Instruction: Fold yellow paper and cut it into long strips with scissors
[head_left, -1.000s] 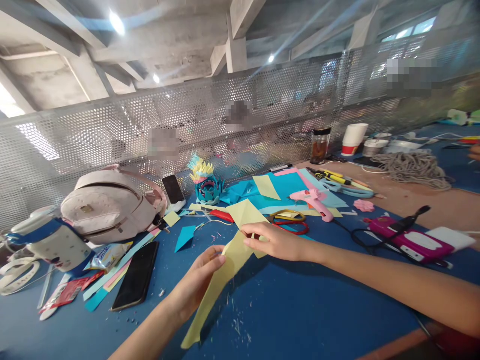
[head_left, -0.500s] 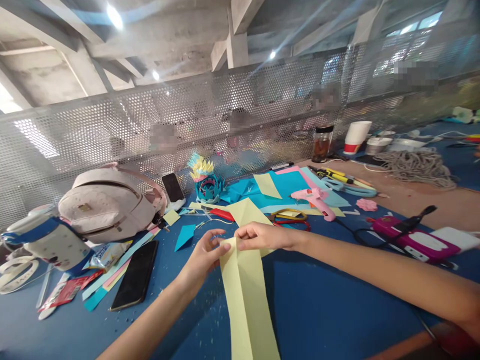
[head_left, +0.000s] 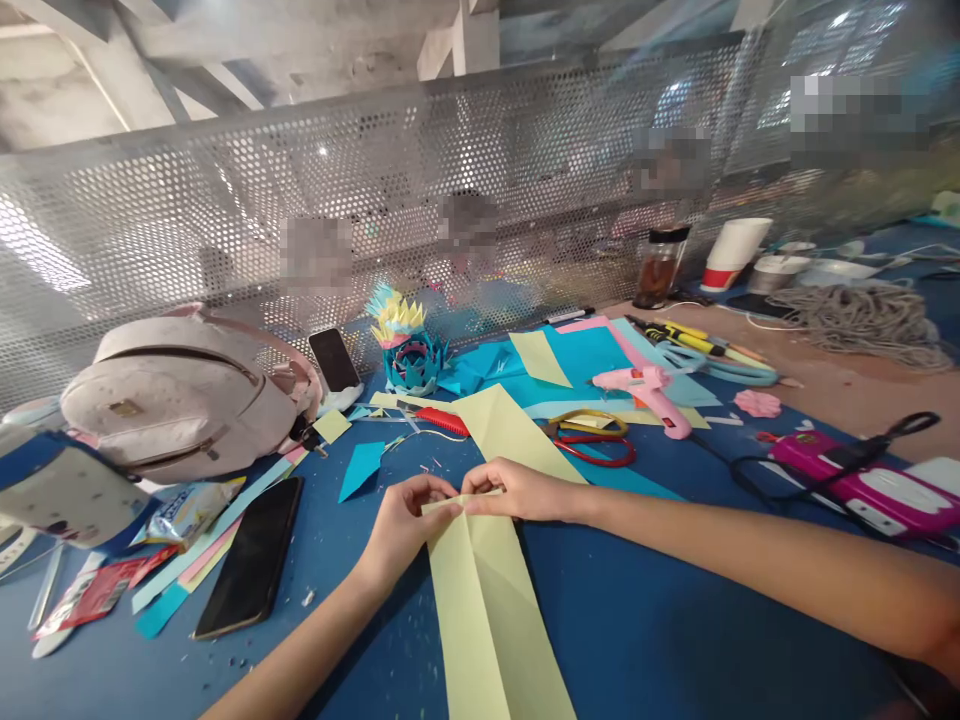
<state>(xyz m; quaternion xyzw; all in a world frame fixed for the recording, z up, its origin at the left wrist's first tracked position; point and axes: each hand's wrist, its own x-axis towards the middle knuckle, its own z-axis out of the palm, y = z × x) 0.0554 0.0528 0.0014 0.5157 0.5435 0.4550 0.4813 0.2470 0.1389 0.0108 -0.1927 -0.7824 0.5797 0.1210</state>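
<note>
A long strip of pale yellow paper [head_left: 491, 610] with a lengthwise crease runs toward me over the blue table. At its far end, my left hand [head_left: 409, 520] pinches the left corner between thumb and fingers. Close beside it, my right hand [head_left: 517, 490] grips the same end, its fingertips almost meeting the left ones. Another yellow paper piece [head_left: 506, 430] lies just beyond my hands. Scissors with yellow and red handles [head_left: 596, 440] rest to its right, and a red-handled tool [head_left: 442, 420] sits to its left.
A black phone [head_left: 251, 560], a pink backpack [head_left: 176, 395] and a mug [head_left: 67, 490] stand at left. A pink glue gun [head_left: 649, 390] and a magenta power strip [head_left: 862, 480] are at right. Behind, a folded paper piece [head_left: 409, 350] stands near a perforated screen [head_left: 525, 190].
My two hands have come closer together at the paper's end, and the left one now pinches its corner more firmly. The view has tipped down slightly.
</note>
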